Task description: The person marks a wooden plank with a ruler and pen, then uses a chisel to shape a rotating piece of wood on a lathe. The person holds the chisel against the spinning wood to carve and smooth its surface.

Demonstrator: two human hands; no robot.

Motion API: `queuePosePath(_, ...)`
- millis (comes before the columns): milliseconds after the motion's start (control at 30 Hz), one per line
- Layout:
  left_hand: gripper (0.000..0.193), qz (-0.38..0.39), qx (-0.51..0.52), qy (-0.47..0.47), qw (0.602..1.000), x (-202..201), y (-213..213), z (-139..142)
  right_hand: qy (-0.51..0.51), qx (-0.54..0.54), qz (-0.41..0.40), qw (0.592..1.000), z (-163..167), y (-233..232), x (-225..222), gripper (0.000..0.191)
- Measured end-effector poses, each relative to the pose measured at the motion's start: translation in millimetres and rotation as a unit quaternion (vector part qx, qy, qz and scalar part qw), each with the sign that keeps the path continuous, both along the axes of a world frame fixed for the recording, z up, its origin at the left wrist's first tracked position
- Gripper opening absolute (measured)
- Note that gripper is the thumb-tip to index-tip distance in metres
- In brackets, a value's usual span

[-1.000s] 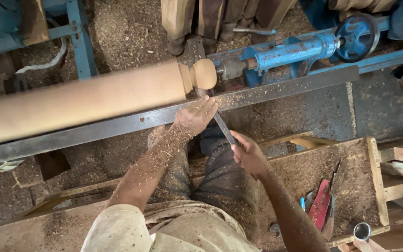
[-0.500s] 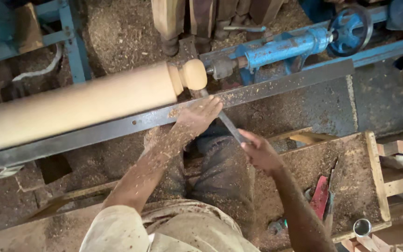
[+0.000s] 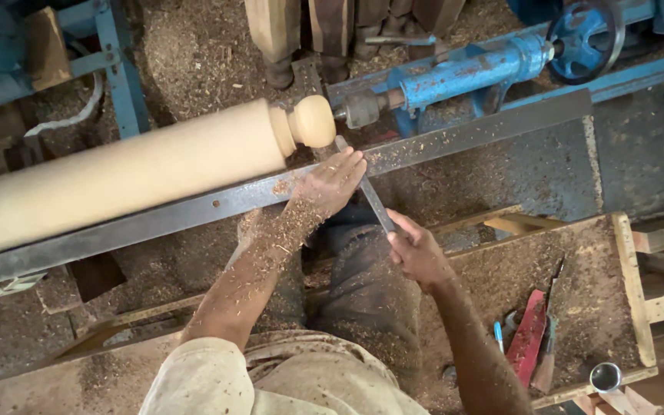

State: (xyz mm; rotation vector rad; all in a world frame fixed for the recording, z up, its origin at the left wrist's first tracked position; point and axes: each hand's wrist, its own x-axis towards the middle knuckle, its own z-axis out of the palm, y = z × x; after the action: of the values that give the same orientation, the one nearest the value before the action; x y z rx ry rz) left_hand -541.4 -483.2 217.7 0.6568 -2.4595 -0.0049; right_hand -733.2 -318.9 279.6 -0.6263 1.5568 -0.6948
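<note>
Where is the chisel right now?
In the head view, near the middle, the chisel slants from the right hand up under the left hand, across the steel rail, toward the wooden knob.
</note>
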Motion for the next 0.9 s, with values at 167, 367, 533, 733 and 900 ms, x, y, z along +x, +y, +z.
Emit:
queuePosePath(167,0.036,0.005,-0.007,0.001,1.0,-5,-2,-4,-0.013,-0.031,-0.01,0.999,-4,0,6,0.053)
queuePosePath(367,0.037,0.006,-0.005,0.001,1.0,-6,-2,-2,-0.008,0.021,-0.039,0.999,13,-8,18,0.056)
queuePosePath(533,0.037,-0.001,-0.001,0.012,1.0,-7,-3,1,0.033,0.047,-0.032,0.998,23,-11,23,0.058)
queuePosePath(733,0.038,-0.006,0.0,0.004,1.0,-9,-4,4,-0.001,0.003,-0.051,0.999,16,-9,27,0.056)
queuePosePath(900,0.037,-0.004,0.013,0.011,1.0,-9,-4,8,0.01,0.026,-0.053,0.998,20,-10,29,0.056)
